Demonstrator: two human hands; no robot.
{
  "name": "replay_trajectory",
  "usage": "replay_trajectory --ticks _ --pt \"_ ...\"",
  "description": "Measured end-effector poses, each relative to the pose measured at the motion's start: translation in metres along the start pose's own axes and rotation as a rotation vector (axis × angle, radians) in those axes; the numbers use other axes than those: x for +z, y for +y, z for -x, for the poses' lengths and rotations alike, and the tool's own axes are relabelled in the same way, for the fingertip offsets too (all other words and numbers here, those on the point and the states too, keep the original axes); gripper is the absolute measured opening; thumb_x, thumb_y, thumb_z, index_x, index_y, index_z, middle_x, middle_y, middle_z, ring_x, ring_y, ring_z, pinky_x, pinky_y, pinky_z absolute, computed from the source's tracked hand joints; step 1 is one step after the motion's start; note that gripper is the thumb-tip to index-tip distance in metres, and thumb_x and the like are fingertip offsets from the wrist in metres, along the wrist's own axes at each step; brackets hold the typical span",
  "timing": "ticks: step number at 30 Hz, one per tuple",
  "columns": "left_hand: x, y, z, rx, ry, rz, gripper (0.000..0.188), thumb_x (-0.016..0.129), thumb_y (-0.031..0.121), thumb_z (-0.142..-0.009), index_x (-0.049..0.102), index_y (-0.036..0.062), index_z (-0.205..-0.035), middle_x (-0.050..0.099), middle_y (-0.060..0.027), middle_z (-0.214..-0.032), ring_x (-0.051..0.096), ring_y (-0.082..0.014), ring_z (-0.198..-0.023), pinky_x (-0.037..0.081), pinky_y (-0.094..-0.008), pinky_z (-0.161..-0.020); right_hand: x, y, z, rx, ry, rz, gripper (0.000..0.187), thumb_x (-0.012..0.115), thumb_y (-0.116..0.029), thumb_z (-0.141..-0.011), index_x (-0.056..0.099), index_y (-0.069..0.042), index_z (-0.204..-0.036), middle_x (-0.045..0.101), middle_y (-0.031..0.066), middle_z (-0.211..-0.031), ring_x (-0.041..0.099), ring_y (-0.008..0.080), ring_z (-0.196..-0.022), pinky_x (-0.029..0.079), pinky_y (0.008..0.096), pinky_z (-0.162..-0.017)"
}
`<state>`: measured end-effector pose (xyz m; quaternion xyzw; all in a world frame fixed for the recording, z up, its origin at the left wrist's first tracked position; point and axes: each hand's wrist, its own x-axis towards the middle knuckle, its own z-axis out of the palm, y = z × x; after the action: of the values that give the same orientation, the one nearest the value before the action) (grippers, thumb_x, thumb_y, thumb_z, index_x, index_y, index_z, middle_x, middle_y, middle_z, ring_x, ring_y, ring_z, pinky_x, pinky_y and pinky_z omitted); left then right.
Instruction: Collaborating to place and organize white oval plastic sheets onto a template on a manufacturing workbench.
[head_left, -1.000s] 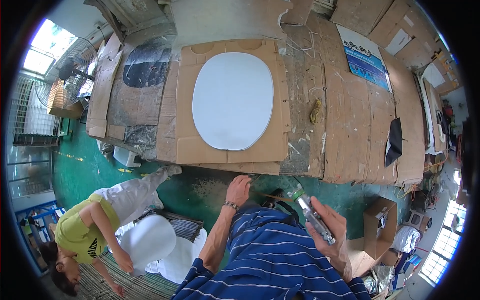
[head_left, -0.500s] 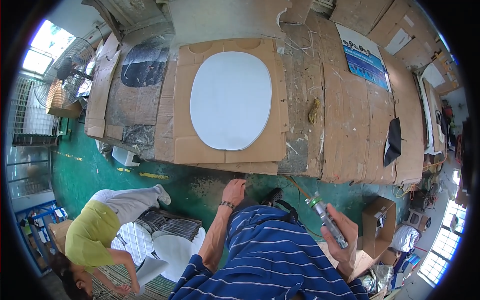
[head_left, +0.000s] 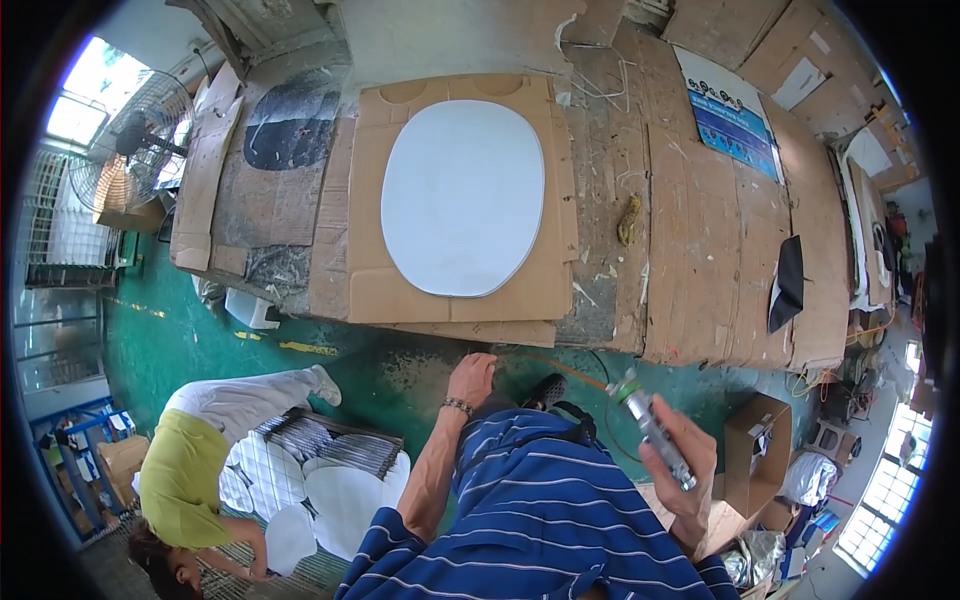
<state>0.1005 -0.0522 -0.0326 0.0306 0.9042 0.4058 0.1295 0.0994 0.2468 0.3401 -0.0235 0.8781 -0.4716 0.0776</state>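
The grey cylindrical tool (head_left: 655,428) with a green collar sat clenched in the person's right hand (head_left: 682,470), raised beside the striped shirt, clear of the cardboard-covered workbench (head_left: 700,230). The left hand (head_left: 470,378) hung loosely curled, gripping nothing, near the bench edge below the white oval panel (head_left: 462,196).

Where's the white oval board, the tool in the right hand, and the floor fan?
White oval board (head_left: 462,196), head view, its middle.
Tool (head_left: 660,440), head view, its metal barrel.
Floor fan (head_left: 125,150), head view, its round cage.
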Motion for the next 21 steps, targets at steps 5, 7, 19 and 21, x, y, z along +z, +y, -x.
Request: replay_trajectory --ticks 5,7,19,21 --pt "-0.001 0.007 -0.006 0.046 0.04 0.012 0.022 0.063 0.013 -0.097 0.072 0.0049 -0.115 0.072 -0.0165 -0.115 0.066 -0.0366 -0.113 0.054 -0.0456 -0.1 0.006 -0.002 0.01 0.068 0.104 -0.061 0.057 0.076 0.0 -0.083 0.064 0.007 -0.138 0.071 0.0171 -0.096 0.066 0.0214 -0.08 0.053 0.0307 -0.076" --pt "-0.005 0.014 -0.014 0.075 0.076 0.023 0.02 0.064 0.012 -0.096 0.072 0.0048 -0.112 0.072 -0.017 -0.113 0.066 -0.037 -0.111 0.054 -0.0461 -0.098 -0.002 -0.001 0.011 0.061 0.019 -0.027 0.056 0.076 -0.001 -0.084 0.064 0.007 -0.138 0.071 0.0168 -0.096 0.066 0.0208 -0.08 0.052 0.0306 -0.076" --pt "-0.03 0.031 -0.116 0.057 0.317 -0.381 0.067 0.071 0.027 -0.094 0.048 0.0001 -0.151 0.041 -0.024 -0.163 0.032 -0.0438 -0.154 0.028 -0.0593 -0.125 0.001 0.002 0.014 0.038 0.121 -0.047 0.051 0.075 -0.008 -0.092 0.063 0.009 -0.138 0.072 0.0147 -0.096 0.066 0.0189 -0.082 0.052 0.0284 -0.077" --pt "-0.037 0.024 -0.124 -0.039 0.28 -0.407 0.077 0.071 0.031 -0.094 0.04 -0.0023 -0.156 0.031 -0.0249 -0.168 0.023 -0.0435 -0.158 0.021 -0.0606 -0.127 0.0 0.002 0.015 0.04 0.127 -0.03 0.05 0.075 -0.007 -0.092 0.063 0.009 -0.138 0.071 0.0147 -0.096 0.066 0.0191 -0.082 0.052 0.0286 -0.077"
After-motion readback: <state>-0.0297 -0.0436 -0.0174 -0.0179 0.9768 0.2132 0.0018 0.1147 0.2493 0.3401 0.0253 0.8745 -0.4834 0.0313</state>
